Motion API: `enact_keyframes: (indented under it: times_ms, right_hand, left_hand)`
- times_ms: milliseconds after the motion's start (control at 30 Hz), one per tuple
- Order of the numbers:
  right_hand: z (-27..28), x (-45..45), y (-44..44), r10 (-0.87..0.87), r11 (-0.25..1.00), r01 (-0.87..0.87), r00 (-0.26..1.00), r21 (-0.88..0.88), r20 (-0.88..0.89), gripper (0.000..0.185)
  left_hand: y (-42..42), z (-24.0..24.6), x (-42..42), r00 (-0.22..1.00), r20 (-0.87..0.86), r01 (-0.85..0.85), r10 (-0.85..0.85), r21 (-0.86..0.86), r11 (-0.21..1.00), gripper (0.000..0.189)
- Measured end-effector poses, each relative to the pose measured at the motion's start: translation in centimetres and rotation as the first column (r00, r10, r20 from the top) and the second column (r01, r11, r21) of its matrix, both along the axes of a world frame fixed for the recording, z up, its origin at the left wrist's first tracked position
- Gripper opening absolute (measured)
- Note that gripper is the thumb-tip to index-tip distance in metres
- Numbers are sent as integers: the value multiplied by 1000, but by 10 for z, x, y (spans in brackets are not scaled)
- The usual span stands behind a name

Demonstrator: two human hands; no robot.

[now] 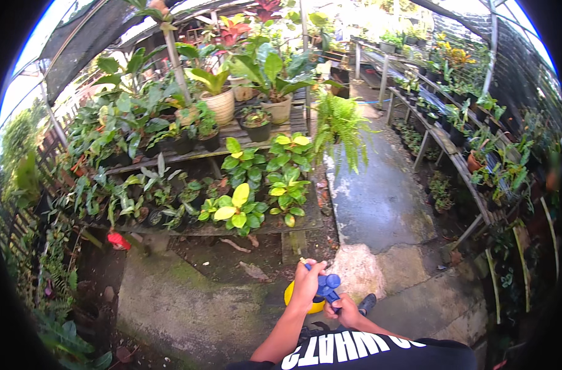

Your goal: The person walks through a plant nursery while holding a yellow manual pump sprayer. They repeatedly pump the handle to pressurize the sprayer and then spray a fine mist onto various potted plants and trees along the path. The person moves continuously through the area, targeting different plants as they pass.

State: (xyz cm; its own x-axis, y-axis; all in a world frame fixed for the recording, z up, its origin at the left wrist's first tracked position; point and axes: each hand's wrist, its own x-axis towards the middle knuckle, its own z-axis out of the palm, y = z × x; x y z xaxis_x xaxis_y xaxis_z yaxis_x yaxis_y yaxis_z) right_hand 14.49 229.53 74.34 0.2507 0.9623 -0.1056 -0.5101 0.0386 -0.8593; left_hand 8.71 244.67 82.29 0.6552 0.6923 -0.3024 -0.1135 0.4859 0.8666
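Low in front of my body I hold a pump sprayer with a yellow tank (317, 307) and a blue plastic head (327, 284). My left hand (305, 283) wraps around the head on the nozzle side. A brass-coloured nozzle tip (302, 261) sticks out past its fingers, pointing toward the plant benches. My right hand (345, 311) grips the blue handle (334, 300) at the near side. Most of the tank is hidden behind my left hand and forearm.
Potted plants crowd a two-level wooden bench (262, 225) ahead and to the left. A fern (339, 127) overhangs the concrete path (378, 194). More pots line a wooden rack (452, 148) on the right. A red object (119, 241) hangs below the left bench. A pinkish stone slab (357, 268) lies near my shoe (367, 304).
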Motion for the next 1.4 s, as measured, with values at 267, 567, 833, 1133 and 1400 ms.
enact_keyframes:
  times_ms: [267,567,833,1133,1400]
  right_hand:
    - [55,-11,0,-137,949,198,960,-245,245,37]
    - [70,13,-19,-253,937,312,915,-156,313,34]
    - [55,20,-36,-210,944,269,937,-192,281,30]
    - [50,10,-47,-348,888,427,868,-173,355,34]
    - [40,3,-60,-488,822,558,794,-115,362,35]
  left_hand:
    - [3,-17,6,993,76,97,-94,-34,995,22]
    - [5,0,19,921,386,111,44,-370,922,28]
    - [-3,-19,33,974,213,22,76,-426,904,28]
    - [-12,-10,48,980,196,100,-26,-376,921,28]
    - [-34,-1,68,967,197,216,-164,-285,934,27]
